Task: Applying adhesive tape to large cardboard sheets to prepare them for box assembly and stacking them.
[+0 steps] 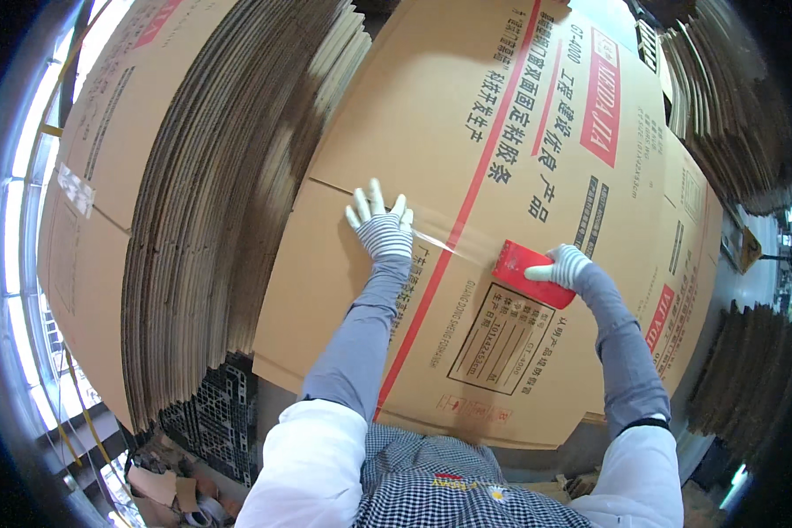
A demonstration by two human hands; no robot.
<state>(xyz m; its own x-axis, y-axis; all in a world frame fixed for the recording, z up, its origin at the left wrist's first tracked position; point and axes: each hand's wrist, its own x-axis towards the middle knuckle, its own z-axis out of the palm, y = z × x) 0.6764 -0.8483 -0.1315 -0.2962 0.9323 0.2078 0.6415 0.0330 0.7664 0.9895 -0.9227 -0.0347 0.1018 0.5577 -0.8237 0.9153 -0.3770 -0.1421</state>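
A large flat cardboard box point(387, 334), printed in red and black, lies in front of me. My left hand point(383, 227), in a white glove with a grey striped cuff, presses on the box with its fingers spread. In my gloved right hand point(561, 268) is a red tape dispenser point(528, 275), resting low against the cardboard. A strip of clear tape point(449, 243) stretches across the box between my left hand and the dispenser, over the red printed line. The dispenser's far underside is hidden.
On my left stands a tall stack of flattened cardboard boxes point(211, 176). Black plastic pallets point(224, 409) and cardboard scraps point(154, 484) are below it. More cardboard stacks point(722, 106) stand at the far right, with another dark stack point(748, 378) nearer.
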